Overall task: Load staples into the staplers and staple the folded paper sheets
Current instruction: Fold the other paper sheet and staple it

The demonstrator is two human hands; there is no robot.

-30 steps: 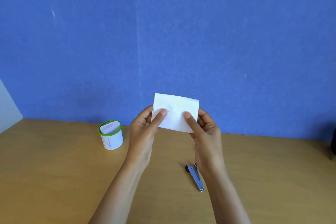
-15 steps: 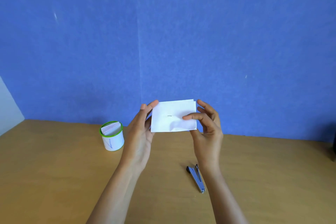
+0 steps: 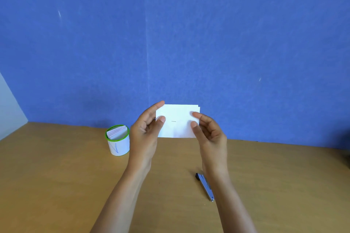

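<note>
I hold a folded white paper sheet [image 3: 178, 121] upright above the table, facing me, with a small staple showing near its middle. My left hand [image 3: 146, 130] pinches its left edge between thumb and fingers. My right hand [image 3: 210, 131] grips its right edge with thumb and fingertips. A small metal stapler [image 3: 205, 185] lies flat on the wooden table [image 3: 56, 185] below my right wrist, partly hidden by my forearm.
A white cup with a green rim [image 3: 118, 141] stands on the table left of my hands, holding several folded paper sheets. A blue wall [image 3: 170, 34] rises behind the table. A dark object shows at the far right edge.
The paper has been turned and tilted in my hands, so its stapled face now points at me. My fingers have shifted from covering the front to gripping the side edges.
</note>
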